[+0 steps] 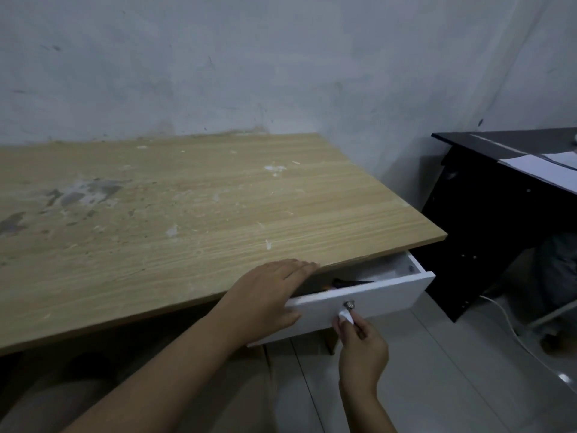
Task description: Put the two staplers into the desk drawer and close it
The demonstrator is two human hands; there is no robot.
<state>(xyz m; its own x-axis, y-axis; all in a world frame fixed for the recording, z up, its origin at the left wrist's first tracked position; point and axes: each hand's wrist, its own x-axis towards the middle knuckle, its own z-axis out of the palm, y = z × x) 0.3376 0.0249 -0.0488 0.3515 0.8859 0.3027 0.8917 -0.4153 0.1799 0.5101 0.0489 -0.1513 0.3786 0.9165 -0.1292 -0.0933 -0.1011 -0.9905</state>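
Observation:
A white desk drawer [387, 295] stands partly open under the right end of the wooden desk [187, 207]. Inside it a dark object with a bit of orange [346, 283] shows in the gap; I cannot tell whether it is a stapler. My left hand [265, 298] lies flat over the desk's front edge and the drawer's left top corner, fingers spread and reaching towards the gap. My right hand [359, 339] pinches a small white tag hanging below the metal knob [348, 305] on the drawer front. No stapler lies on the desktop.
A black table [487, 195] with white papers [543, 168] stands to the right, close to the drawer's side. A white cable [512, 329] runs over the tiled floor beneath it. The desk backs onto a grey wall.

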